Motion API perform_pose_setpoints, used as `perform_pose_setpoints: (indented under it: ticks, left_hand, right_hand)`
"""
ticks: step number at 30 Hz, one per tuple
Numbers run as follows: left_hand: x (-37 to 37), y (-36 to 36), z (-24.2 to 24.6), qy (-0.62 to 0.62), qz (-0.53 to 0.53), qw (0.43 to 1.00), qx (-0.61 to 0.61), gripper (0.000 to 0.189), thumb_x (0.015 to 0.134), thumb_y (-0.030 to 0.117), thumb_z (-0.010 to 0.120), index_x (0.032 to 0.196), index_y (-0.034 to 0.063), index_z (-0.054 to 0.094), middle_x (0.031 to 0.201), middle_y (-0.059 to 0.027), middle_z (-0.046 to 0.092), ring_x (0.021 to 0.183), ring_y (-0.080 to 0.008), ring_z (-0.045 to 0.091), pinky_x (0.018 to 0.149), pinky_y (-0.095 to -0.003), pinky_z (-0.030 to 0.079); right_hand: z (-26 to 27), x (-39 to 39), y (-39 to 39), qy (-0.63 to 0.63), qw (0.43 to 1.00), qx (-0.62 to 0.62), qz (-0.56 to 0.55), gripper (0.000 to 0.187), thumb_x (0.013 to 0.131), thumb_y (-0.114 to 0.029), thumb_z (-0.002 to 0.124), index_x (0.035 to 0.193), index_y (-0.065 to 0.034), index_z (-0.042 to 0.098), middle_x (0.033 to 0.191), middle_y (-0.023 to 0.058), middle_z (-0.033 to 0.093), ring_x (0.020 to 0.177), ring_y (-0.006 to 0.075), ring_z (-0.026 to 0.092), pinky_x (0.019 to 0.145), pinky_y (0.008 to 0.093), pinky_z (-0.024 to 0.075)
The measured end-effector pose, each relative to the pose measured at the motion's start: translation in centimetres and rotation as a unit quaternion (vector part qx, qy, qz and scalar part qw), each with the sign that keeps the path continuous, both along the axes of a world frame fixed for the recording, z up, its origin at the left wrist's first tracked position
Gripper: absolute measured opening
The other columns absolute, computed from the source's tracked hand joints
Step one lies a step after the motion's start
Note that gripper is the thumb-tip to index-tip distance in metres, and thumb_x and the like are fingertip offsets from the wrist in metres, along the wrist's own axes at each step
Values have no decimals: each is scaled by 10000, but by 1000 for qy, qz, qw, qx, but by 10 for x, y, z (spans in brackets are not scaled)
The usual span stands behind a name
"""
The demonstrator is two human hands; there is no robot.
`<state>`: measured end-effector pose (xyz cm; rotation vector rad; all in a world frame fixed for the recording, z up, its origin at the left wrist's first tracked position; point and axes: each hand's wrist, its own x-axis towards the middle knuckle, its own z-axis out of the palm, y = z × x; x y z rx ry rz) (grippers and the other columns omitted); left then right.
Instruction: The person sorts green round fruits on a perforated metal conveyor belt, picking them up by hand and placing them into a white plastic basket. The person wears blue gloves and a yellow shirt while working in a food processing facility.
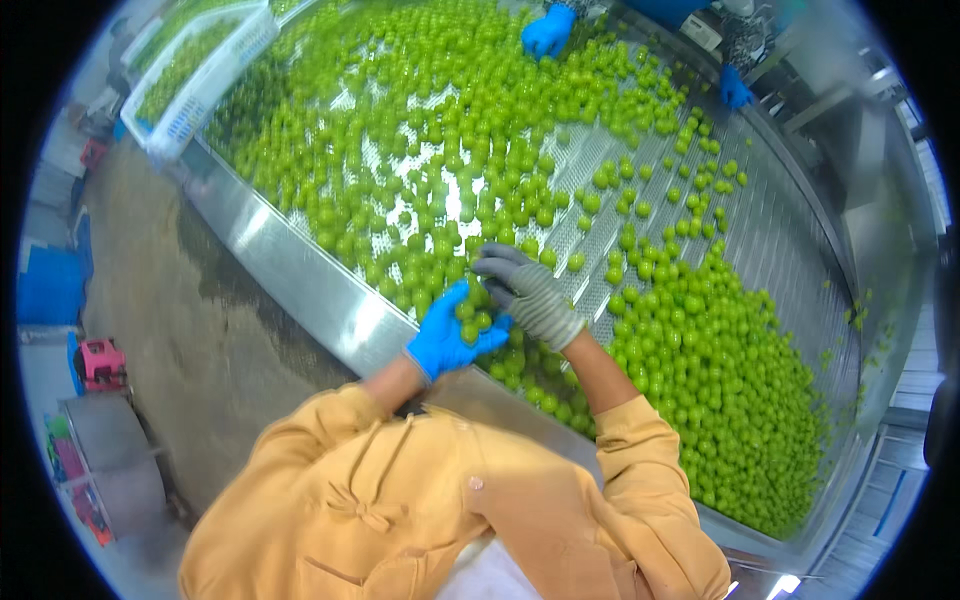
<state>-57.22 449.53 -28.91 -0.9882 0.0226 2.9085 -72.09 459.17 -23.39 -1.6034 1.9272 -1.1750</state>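
My left hand [452, 334], in a blue glove, is palm up with its fingers spread in a cup. Several small round green fruits [472, 328] rest in it. Just to the right, my right hand [529, 289] wears a grey-coated glove with a striped knit back. Its fingers are bent and a gap shows before the thumb; I see no fruit in it, though its palm is turned away. Both hands are over the near side of a metal sorting table [592, 225] with a perforated, ridged surface. Loose green fruits [450, 150] spread across the far side.
A dense heap of green fruits [720, 382] lies at the right. A smooth metal rim [322, 296] runs along the near edge. At the upper left stands a white plastic crate [196, 97] of fruits. Across the table are other people's blue-gloved hands [549, 34]. A pink stool [103, 364] is at the left.
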Motion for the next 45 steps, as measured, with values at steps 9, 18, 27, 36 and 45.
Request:
perform_pose_setpoints:
  ticks: [9,18,27,36,45]
  left_hand:
    - [43,18,23,169,99,980,24,496,941,430,456,1328,120,467,1208,-113,555,1062,-266,567,817,-390,537]
    - [80,-2,31,173,107,975,90,466,932,320,497,1350,117,457,1250,-68,540,1127,-262,531,932,-377,490]
    - [101,-78,41,121,109,986,17,395,940,257,476,1284,64,498,1211,-118,558,1110,-261,530,958,-383,479]
    - [96,-46,34,136,-144,974,107,489,943,438,456,1357,178,454,1258,-108,512,1172,-251,495,972,-453,450]
    - [86,-57,19,209,-98,944,236,551,921,480,480,1362,153,436,1247,-125,526,1109,-310,530,936,-472,472]
  right_hand:
    - [19,65,33,-265,963,-57,-10,351,885,-95,578,1232,-58,555,1235,81,581,1127,191,540,969,309,418]
    - [-24,99,93,-123,983,83,-106,414,842,-168,648,1223,-41,547,1192,166,579,1104,285,552,951,372,435]
    - [-81,168,79,144,964,99,-201,280,835,-152,581,1112,-115,612,1211,143,565,1110,358,521,947,432,424]
    - [-14,151,39,-86,937,-110,-321,368,847,90,454,1159,-58,580,1153,132,591,1103,260,563,957,333,431]
    - [7,154,39,-175,886,-27,-429,278,911,-128,557,1155,0,593,1084,109,640,994,176,582,888,291,441]
